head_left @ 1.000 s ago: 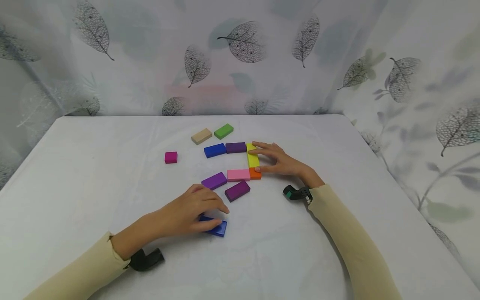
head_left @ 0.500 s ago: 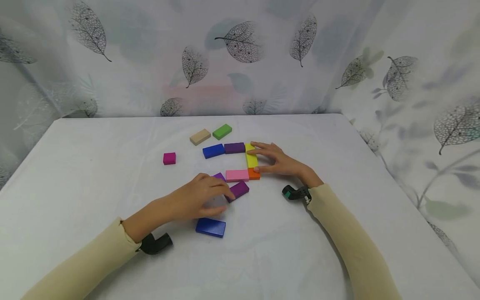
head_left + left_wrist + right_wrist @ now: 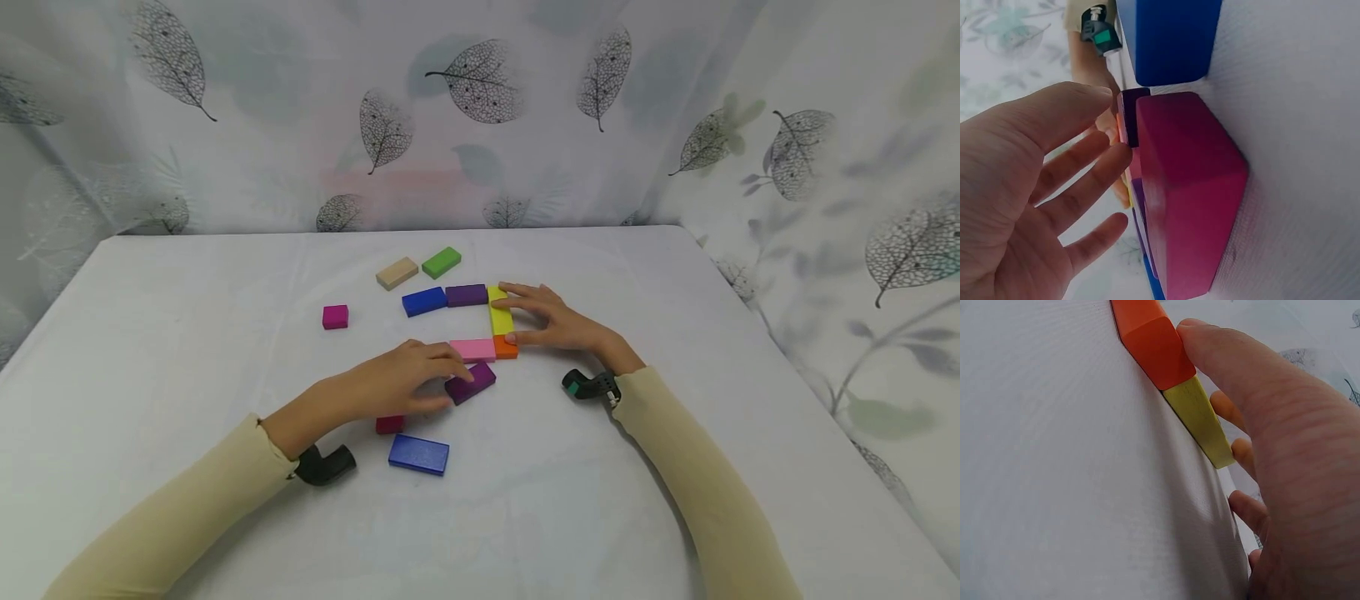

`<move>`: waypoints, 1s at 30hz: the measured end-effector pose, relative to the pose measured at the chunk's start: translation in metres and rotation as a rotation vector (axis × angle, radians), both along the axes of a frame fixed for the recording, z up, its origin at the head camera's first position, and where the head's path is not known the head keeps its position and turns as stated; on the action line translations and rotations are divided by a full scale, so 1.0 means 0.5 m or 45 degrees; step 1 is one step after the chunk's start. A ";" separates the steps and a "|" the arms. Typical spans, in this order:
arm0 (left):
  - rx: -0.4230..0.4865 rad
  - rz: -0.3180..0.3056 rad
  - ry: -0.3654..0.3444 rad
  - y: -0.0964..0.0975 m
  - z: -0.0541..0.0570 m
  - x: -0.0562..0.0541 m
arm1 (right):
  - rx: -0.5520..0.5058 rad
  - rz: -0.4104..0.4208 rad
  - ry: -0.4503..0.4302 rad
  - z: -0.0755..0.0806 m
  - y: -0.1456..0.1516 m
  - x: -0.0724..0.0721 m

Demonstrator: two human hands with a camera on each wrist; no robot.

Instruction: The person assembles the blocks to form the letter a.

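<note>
My left hand [image 3: 401,379] hovers with fingers spread over a plum-coloured block [image 3: 471,383]; in the left wrist view its fingers hold nothing. Whether a fingertip touches that block I cannot tell. Just below the hand lie a crimson block [image 3: 390,425], large in the left wrist view [image 3: 1191,187], and a blue block [image 3: 418,455]. My right hand [image 3: 558,321] rests its fingers on a yellow block [image 3: 499,320], with the thumb at an orange block [image 3: 506,347]. A pink block [image 3: 474,350] touches the orange one. Left hand hides a violet block.
Beyond, a dark purple block [image 3: 467,295] and a second blue block [image 3: 424,301] adjoin the yellow one. Further back lie a beige block [image 3: 397,273] and a green block [image 3: 442,262]. A magenta block [image 3: 335,317] sits left on the white table [image 3: 187,333].
My left hand has moved from the near blue block forward to the plum block, uncovering the blue and crimson blocks and covering the violet one. The right hand stays in place.
</note>
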State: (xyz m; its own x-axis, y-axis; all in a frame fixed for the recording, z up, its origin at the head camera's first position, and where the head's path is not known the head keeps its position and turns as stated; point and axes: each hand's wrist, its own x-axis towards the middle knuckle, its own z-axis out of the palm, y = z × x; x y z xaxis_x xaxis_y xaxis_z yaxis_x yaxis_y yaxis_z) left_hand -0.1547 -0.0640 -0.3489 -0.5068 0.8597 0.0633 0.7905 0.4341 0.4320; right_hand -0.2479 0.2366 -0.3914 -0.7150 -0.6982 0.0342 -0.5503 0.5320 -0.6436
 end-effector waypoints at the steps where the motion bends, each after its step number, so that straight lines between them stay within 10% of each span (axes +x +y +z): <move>1: -0.001 -0.006 -0.012 0.001 0.000 -0.001 | -0.004 0.001 0.002 0.000 0.000 0.000; 10: -0.043 -0.047 -0.120 0.013 0.006 0.000 | -0.019 0.001 0.007 0.003 0.002 0.001; 30: -0.165 -0.079 -0.061 0.042 0.010 -0.034 | 0.004 0.002 0.003 -0.003 0.001 -0.004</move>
